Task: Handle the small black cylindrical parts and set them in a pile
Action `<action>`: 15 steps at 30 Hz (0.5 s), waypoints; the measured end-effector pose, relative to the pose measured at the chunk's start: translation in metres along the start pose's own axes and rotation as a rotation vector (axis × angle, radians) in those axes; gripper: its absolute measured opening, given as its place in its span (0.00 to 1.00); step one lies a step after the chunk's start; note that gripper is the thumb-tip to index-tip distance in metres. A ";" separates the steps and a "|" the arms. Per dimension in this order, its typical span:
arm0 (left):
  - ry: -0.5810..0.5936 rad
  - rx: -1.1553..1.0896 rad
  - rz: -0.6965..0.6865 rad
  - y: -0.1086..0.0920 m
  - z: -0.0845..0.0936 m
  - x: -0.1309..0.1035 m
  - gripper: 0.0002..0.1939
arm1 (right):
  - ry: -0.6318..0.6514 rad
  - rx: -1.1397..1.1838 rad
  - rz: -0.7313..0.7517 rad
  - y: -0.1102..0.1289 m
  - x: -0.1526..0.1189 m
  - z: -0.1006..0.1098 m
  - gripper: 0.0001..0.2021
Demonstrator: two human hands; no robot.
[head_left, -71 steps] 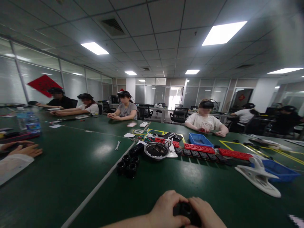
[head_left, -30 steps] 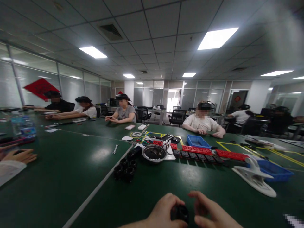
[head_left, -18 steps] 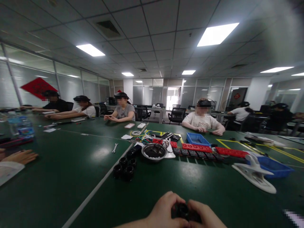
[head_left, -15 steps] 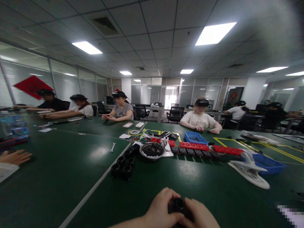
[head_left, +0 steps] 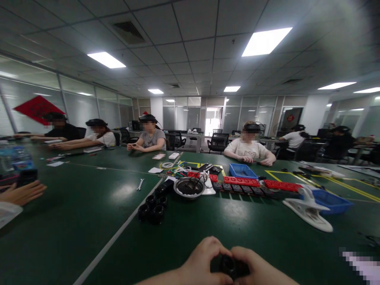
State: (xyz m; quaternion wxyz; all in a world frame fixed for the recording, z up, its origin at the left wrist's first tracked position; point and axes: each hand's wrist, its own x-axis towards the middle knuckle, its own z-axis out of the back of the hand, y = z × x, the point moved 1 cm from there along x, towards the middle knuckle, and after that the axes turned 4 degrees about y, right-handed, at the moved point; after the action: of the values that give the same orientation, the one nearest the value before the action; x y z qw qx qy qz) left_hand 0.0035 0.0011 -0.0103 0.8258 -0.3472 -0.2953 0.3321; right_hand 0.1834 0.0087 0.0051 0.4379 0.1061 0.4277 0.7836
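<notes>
At the bottom edge of the view, my left hand [head_left: 203, 259] and my right hand [head_left: 257, 265] are closed around a small black round part [head_left: 228, 264] from opposite sides. The part has a ring-like opening on the side that shows. My fingers and palms cover much of it, so its full shape is hidden. Farther forward and to the left, several black round parts [head_left: 152, 209] with similar ring-like tops stand grouped on the green table [head_left: 190, 229].
Beyond the black parts sits a metal bowl [head_left: 190, 196], beside a row of red strips [head_left: 242, 181]. A white clamp-like stand [head_left: 308, 215] and blue trays [head_left: 335, 208] are at right. A wrench [head_left: 140, 184] lies left. A co-worker's hand [head_left: 28, 193] holds a dark object.
My hands have shifted slightly right with the black part, and my right hand has turned around it. At far left, a co-worker's hand has risen, and a dark object now shows in it.
</notes>
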 end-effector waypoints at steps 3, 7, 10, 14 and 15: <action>-0.001 0.013 0.036 0.001 -0.001 0.001 0.22 | -0.038 -0.045 -0.012 -0.001 0.004 -0.004 0.12; -0.063 0.052 0.178 0.003 -0.003 0.001 0.21 | -0.200 -0.274 -0.054 0.000 0.011 -0.018 0.10; -0.120 0.061 0.214 0.005 -0.004 0.002 0.21 | -0.278 -0.508 -0.092 0.005 0.011 -0.022 0.12; -0.074 0.003 0.148 0.006 -0.001 0.002 0.21 | -0.206 -0.426 0.022 0.010 0.006 -0.014 0.21; -0.047 -0.016 0.123 0.007 0.000 0.002 0.22 | -0.167 -0.352 0.061 0.009 0.005 -0.010 0.22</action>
State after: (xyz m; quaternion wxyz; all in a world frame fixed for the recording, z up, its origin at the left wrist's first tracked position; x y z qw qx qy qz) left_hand 0.0019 0.0059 -0.0147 0.7937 -0.3634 -0.2956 0.3880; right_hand 0.1694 0.0041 0.0050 0.4599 0.1056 0.2429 0.8476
